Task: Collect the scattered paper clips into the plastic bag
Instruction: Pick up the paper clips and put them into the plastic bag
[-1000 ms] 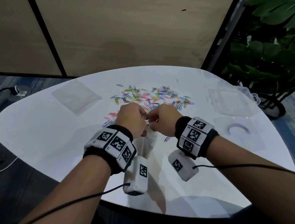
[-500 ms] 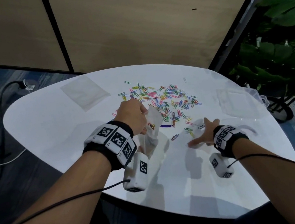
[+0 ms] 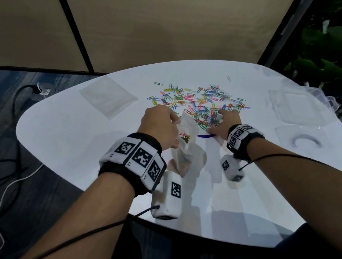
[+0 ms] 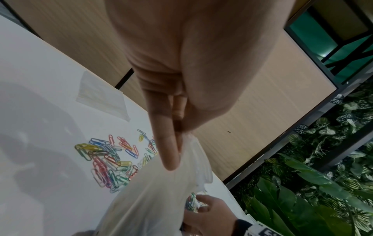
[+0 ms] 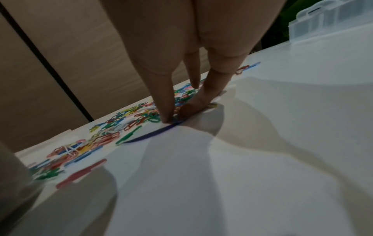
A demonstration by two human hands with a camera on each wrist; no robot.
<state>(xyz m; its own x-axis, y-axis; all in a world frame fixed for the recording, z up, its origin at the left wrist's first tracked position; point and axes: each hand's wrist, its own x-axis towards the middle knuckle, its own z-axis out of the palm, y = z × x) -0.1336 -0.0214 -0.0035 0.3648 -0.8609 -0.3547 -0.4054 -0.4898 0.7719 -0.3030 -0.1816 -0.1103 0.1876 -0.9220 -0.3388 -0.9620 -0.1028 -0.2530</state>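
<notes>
Colourful paper clips (image 3: 201,101) lie scattered in a pile at the middle of the white table (image 3: 63,134). My left hand (image 3: 163,128) pinches the rim of a clear plastic bag (image 3: 188,147), which hangs down to the table with a few clips inside. The left wrist view shows thumb and fingers (image 4: 171,153) pinching the bag (image 4: 157,199) beside the pile (image 4: 107,161). My right hand (image 3: 225,119) is at the pile's near edge, just right of the bag. Its thumb and forefinger (image 5: 167,111) pinch together on clips (image 5: 125,123).
A flat clear bag (image 3: 108,97) lies at the back left. A clear plastic box (image 3: 293,105) and another clear item (image 3: 304,140) sit at the right, near plants (image 3: 334,50). A blue strip (image 3: 205,135) lies by my right hand. Cables (image 3: 3,181) run over the floor at left.
My right hand left the bag's mouth, swung out to the right with fingers spread, then came back to the pile's near edge and pinched clips. The left hand kept holding the bag.
</notes>
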